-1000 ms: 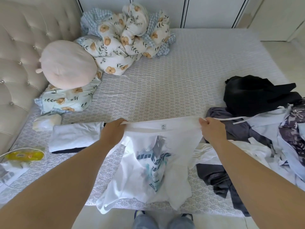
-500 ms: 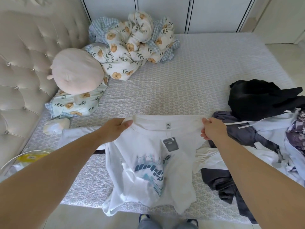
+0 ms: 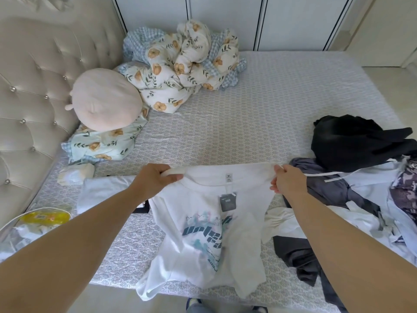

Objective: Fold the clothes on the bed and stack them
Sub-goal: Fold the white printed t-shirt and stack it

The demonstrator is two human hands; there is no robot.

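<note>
The bed (image 3: 259, 114) is carrying plenty: a floral duvet (image 3: 180, 64) is bunching at the far side, a pink round cushion (image 3: 106, 102) is leaning on a floral pillow (image 3: 101, 143) by the headboard, a folded white garment (image 3: 101, 190) is lying near-left, and a heap of unfolded clothes (image 3: 361, 177) is sprawling on the right.

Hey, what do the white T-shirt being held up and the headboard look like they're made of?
White T-shirt: soft knit, probably cotton; it hangs limp with a matte surface.
Headboard: padded, button-tufted upholstery with a slight sheen, maybe faux leather or satin-like fabric; I cannot tell which.
</note>
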